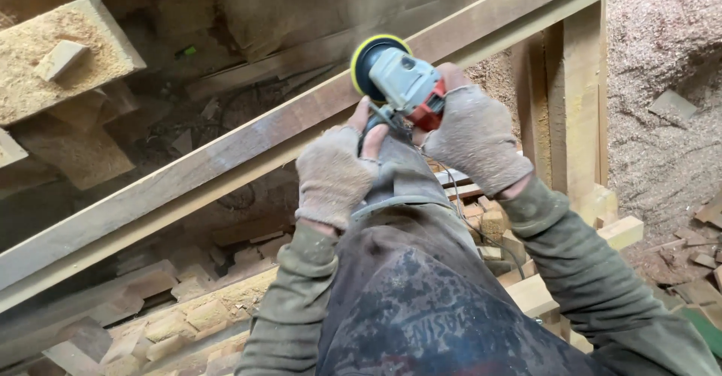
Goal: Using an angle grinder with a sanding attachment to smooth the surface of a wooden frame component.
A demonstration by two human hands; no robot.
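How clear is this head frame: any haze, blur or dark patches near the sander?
Head view: daylight is soft, without glare; fine dust hazes the air above the sander and dims the upper middle; both gloved hands, left hand and right hand, are sharp; the gap under the long plank lies in deep shadow.

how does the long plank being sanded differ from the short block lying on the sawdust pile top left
The long plank runs slanted across the whole view, smooth and bare; the short block is small and lies on a sawdust-covered slab. The sander, held by the left hand and right hand, touches the plank only. Both are pale cut wood.
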